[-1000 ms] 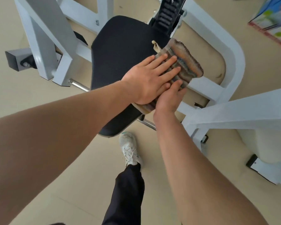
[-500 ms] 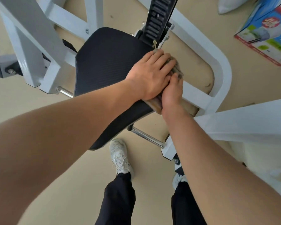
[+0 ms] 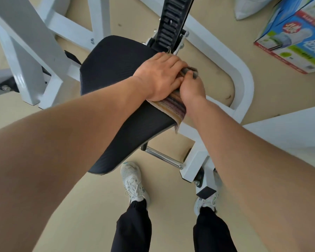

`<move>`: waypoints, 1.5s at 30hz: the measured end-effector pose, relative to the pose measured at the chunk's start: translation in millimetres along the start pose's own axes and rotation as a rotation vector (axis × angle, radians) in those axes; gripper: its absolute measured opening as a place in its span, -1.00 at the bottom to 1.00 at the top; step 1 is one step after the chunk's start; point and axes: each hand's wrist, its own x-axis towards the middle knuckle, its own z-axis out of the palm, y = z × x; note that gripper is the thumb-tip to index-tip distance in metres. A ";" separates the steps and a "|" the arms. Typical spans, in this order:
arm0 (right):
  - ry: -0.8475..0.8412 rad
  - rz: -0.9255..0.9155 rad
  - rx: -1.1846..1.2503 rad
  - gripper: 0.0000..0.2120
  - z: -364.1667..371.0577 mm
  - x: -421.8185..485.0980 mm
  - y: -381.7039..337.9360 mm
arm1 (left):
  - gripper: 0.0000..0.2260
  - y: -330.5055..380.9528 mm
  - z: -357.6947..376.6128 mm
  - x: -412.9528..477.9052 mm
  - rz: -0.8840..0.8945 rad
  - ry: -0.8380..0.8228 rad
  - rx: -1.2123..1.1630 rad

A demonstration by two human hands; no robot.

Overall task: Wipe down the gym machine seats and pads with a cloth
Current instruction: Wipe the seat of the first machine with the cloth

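Since a second ago the cloth (image 3: 173, 108) has bunched under the flat left hand (image 3: 160, 77) and the gripping right hand (image 3: 191, 86) at the seat (image 3: 116, 73) edge, where it may slip off.

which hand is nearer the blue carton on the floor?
Right. The right hand grips the cloth at the seat's edge facing the carton; the left hand lies flat on the cloth, farther over the seat.

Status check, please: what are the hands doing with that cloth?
Left hand flat on cloth, right hand gripping its edge. Cloth on right side of black seat. Nothing in the way.
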 end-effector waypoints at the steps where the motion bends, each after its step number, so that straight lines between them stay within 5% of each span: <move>1: -0.005 -0.019 -0.086 -0.55 -1.4 0.4 -10.7 | -0.54 -3.9 -1.0 1.9 -0.023 0.012 0.013; 8: 0.034 -0.313 -0.464 -0.51 9.6 7.6 -23.1 | -0.50 -18.4 0.1 -8.0 -0.248 0.053 0.072; 11: 0.030 -0.392 -0.350 -0.58 -7.2 7.5 1.5 | -0.47 -2.5 -1.9 -1.2 -0.325 0.026 0.073; 18: 0.065 -0.103 0.565 -0.55 22.3 -55.0 53.6 | -0.45 32.1 3.0 -34.8 -0.010 -0.098 0.041; 25: 0.109 -0.060 0.276 -0.32 48.9 -132.2 45.3 | -0.40 12.5 -0.5 -149.8 -0.109 -0.147 0.033; 31: -0.213 0.129 0.242 -0.19 68.1 -214.4 23.0 | -0.39 28.6 -15.5 -238.8 -0.163 -0.182 0.041; 33: -0.322 0.209 0.436 -0.25 70.7 -246.5 25.7 | -0.46 32.9 -21.4 -267.2 -0.151 -0.141 0.035; 36: -0.428 0.289 0.417 -0.50 53.1 -272.6 33.0 | -0.59 42.4 -34.0 -292.6 -0.160 -0.084 0.011; 40: -0.525 0.372 0.476 -0.85 7.4 -292.8 26.9 | -0.85 63.4 -86.2 -294.6 -0.242 -0.196 -0.052; 45: -0.404 0.275 0.284 -0.77 -73.5 -325.4 -4.1 | -0.75 109.0 -165.5 -287.1 -0.337 -0.115 -0.208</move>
